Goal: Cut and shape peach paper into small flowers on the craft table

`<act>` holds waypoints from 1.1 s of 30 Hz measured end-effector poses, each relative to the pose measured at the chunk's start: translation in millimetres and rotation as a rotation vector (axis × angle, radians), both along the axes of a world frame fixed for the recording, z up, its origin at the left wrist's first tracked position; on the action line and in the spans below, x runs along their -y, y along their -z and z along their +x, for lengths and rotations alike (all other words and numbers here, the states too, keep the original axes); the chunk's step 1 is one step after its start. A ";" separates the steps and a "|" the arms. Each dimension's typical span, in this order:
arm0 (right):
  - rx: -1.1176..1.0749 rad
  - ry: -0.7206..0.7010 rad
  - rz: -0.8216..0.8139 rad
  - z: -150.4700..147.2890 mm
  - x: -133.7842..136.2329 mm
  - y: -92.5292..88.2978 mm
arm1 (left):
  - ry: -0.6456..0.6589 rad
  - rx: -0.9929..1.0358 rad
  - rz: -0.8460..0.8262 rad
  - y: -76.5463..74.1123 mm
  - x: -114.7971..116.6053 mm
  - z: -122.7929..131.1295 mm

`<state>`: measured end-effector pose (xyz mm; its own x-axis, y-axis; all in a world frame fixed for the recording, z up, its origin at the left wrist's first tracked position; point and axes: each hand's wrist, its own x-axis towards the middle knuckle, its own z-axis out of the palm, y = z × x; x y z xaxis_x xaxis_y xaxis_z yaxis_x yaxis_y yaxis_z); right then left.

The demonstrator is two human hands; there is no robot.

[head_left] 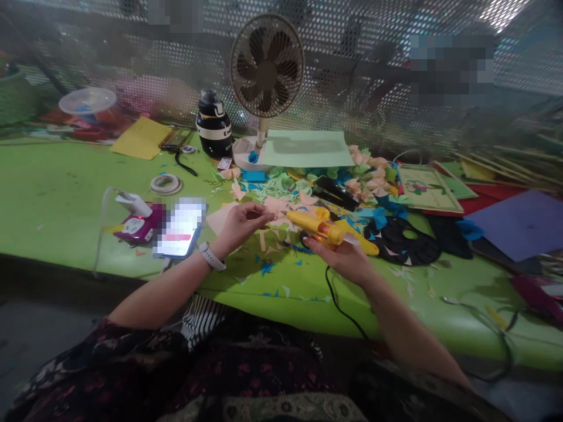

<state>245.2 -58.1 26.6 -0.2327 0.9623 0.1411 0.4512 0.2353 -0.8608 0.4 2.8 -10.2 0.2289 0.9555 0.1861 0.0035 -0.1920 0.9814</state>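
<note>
My right hand (345, 261) is wrapped round a yellow hot glue gun (314, 224), its nozzle pointing left. An orange glow shows on the gun's side, and a black cord hangs below it. Just left of the nozzle is my left hand (244, 223), with a white watch on the wrist. Its thumb and fingers are pinched together at the tip; whatever they hold is too small to make out. Behind the fingertips lie peach paper pieces (281, 208). Blue, peach and green paper scraps (268, 268) are scattered on the green table around both hands.
A lit phone (181, 228), a purple power strip (143, 225) and a tape roll (166, 184) lie to the left. A black bottle (214, 129) and a fan (267, 67) stand behind. A black stapler (336, 193) and a purple sheet (521, 224) are on the right.
</note>
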 end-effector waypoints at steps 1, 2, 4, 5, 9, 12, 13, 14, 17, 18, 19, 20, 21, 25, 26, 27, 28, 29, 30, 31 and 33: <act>-0.006 0.009 0.002 3.0 1.0 -1.9 | -0.002 -0.001 -0.009 -1.6 0.6 -0.1; -0.011 0.025 0.010 6.9 2.2 -4.8 | -0.005 -0.001 -0.019 -3.3 1.2 -0.2; -0.020 0.078 0.038 17.7 5.2 -12.4 | -0.010 0.011 -0.037 -6.4 2.5 -0.2; -0.022 0.119 0.055 25.1 6.9 -16.5 | -0.009 0.021 -0.047 -7.7 3.0 -0.2; 0.120 0.311 0.139 68.2 14.5 -26.5 | -0.011 0.053 -0.077 -9.0 3.3 0.0; 0.404 0.469 0.237 109.9 19.4 -20.7 | -0.014 0.068 -0.093 -7.1 2.0 0.5; 0.505 0.512 0.261 124.0 20.6 -15.8 | -0.014 0.074 -0.099 -6.3 1.5 0.6; 0.582 0.565 0.285 137.5 21.5 -9.5 | -0.016 0.080 -0.105 -5.3 0.9 0.7; 0.730 0.684 0.224 172.5 23.7 13.3 | -0.020 0.095 -0.119 -2.7 -0.8 0.5; 0.762 0.700 0.172 181.5 24.1 20.8 | -0.018 0.095 -0.121 -2.1 -1.3 0.4; 0.779 0.716 0.126 189.0 24.5 27.5 | -0.014 0.094 -0.122 -1.8 -1.6 0.3; 0.780 0.721 0.095 195.1 24.7 33.2 | -0.008 0.090 -0.121 -1.9 -1.7 0.2; 0.773 0.715 0.073 200.1 24.8 37.8 | -0.004 0.086 -0.120 -2.3 -1.6 0.1; 0.721 0.647 0.030 213.5 25.7 43.2 | -0.037 0.082 -0.119 -5.9 -0.9 -0.4; 0.705 0.609 0.020 215.2 26.7 40.8 | -0.045 0.085 -0.118 -6.9 -0.8 -0.6; 0.692 0.572 0.006 215.6 28.2 36.6 | -0.049 0.088 -0.116 -7.9 -0.7 -0.7; 0.676 0.534 -0.010 213.8 29.9 30.5 | -0.046 0.092 -0.115 -8.8 -0.7 -0.8; 0.678 0.505 -0.024 209.2 31.7 22.7 | -0.039 0.094 -0.116 -9.5 -0.7 -0.7; 0.712 0.538 0.018 201.0 33.2 13.6 | -0.034 0.096 -0.121 -10.2 -0.8 -0.5; 0.739 0.559 0.094 189.0 34.0 3.9 | -0.032 0.095 -0.130 -10.7 -0.8 -0.2; 0.712 0.597 0.209 154.4 31.9 -14.3 | -0.035 0.093 -0.154 -10.8 -1.1 0.6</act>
<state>399.6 -90.0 40.9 0.1917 0.9211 0.3388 0.9488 -0.0856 -0.3040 1.1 4.0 0.7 0.1832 0.9815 0.0555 -0.0848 -0.0404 0.9956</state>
